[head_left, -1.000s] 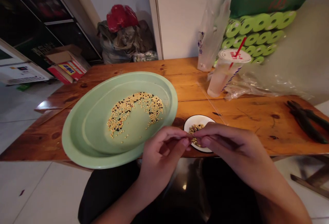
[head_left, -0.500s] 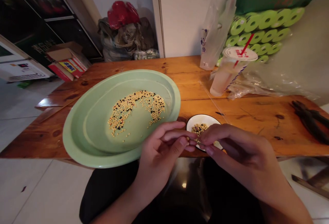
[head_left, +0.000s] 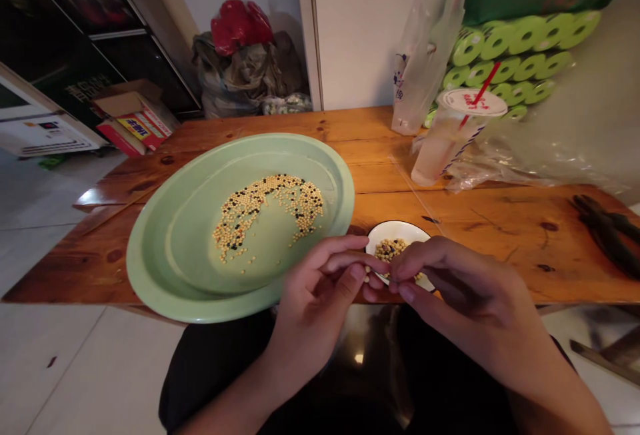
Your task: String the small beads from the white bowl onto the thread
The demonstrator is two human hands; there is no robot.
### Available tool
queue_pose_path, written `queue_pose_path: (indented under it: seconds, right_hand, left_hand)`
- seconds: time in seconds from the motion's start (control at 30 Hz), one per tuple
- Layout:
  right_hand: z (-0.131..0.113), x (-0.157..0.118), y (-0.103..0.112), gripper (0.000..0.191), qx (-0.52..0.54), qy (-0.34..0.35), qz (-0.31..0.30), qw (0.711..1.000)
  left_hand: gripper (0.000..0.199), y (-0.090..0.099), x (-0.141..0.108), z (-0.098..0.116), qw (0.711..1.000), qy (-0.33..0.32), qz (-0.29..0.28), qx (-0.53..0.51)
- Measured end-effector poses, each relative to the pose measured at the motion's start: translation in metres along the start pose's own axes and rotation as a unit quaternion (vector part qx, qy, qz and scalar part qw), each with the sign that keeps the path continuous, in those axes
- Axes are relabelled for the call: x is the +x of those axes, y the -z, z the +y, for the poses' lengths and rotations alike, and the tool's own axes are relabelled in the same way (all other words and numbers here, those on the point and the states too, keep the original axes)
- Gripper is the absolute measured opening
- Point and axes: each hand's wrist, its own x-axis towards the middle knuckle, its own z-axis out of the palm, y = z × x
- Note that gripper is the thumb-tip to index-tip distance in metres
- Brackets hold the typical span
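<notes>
My left hand (head_left: 325,295) is closed, its thumb and fingers pinching a pale yellow soybean (head_left: 367,269). Fingertip to fingertip with it, my right hand (head_left: 450,285) is also closed in a pinch; whatever lies between its thumb and forefinger is too small to make out. Both hands are over the near edge of a small white dish (head_left: 380,230), which holds yellow soybeans and dark beans (head_left: 390,248) and is partly covered by my fingers. To the left stands a wide green basin (head_left: 170,248) with yellow and black beans (head_left: 240,212) spread in an arc across its bottom.
On the wooden table (head_left: 370,175) stand a lidded plastic cup (head_left: 440,145) with a red straw and a clear bag (head_left: 505,162). Dark-handled pliers (head_left: 607,228) lie at the right. Green rolls (head_left: 525,35) are stacked behind, and an open carton (head_left: 137,118) sits at the left.
The view has shifted slightly, so everything sits a little to the right. My fingers have barely moved; the thin bit glimpsed between the fingertips before is now hidden.
</notes>
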Motion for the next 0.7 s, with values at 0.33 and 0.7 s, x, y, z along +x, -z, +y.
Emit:
queue_pose_path:
  seconds: [0.33,0.7]
  right_hand:
    - [-0.0007,0.0006,0.0009,0.008,0.002,-0.018,0.000,1.000]
    - [-0.0017,-0.0003,0.0025,0.008,-0.006,-0.022,-0.008,1.000]
  left_hand:
    - [0.015,0.0005,0.0002,0.0009,1.000,0.009,-0.011,-0.009]
    - [0.016,0.0025,0.0004,0.0044,1.000,0.018,-0.007,0.010]
